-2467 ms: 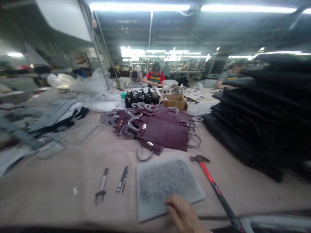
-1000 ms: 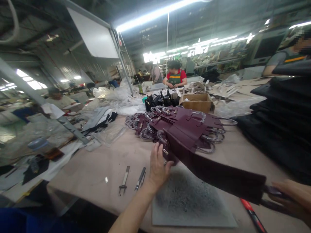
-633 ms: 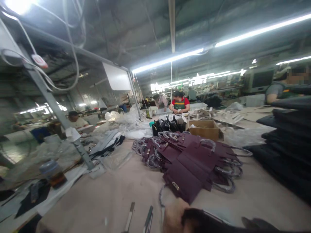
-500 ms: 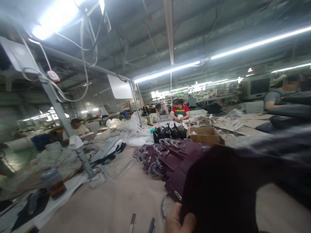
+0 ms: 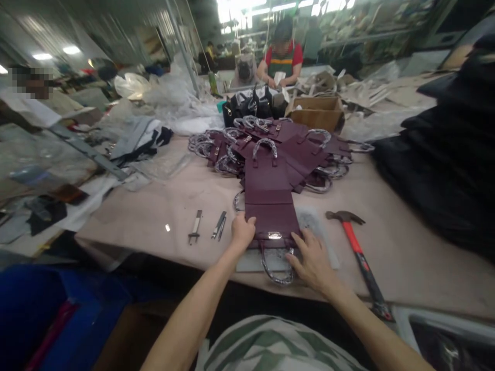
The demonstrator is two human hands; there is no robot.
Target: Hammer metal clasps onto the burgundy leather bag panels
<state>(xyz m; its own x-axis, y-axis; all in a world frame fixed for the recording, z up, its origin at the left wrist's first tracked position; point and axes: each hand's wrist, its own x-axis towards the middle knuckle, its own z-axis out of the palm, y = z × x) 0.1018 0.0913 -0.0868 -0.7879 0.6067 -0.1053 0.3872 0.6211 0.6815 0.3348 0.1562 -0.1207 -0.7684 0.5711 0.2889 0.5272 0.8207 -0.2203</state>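
A long burgundy leather bag panel (image 5: 269,198) with wrapped handles at both ends lies stretched out on a grey speckled pad (image 5: 317,242) near the table's front edge. My left hand (image 5: 242,231) grips the panel's near left corner, fingers curled over it. My right hand (image 5: 312,255) rests on the near right corner by the silver clasp (image 5: 274,235), fingers spread flat. The near handle (image 5: 275,270) loops out between my hands.
A pile of the same burgundy pieces (image 5: 286,147) lies behind. A red-handled hammer (image 5: 358,252) is right of the pad; a metal tool (image 5: 195,227) and tweezers (image 5: 219,225) are left. Black stacked material (image 5: 444,170) fills the right. A cardboard box (image 5: 316,113) and a person in red (image 5: 283,54) are farther back.
One burgundy piece was lifted off the pile, swung up close to the camera, and now lies flat on the pad with both hands on its near end. The view dropped back to the table.
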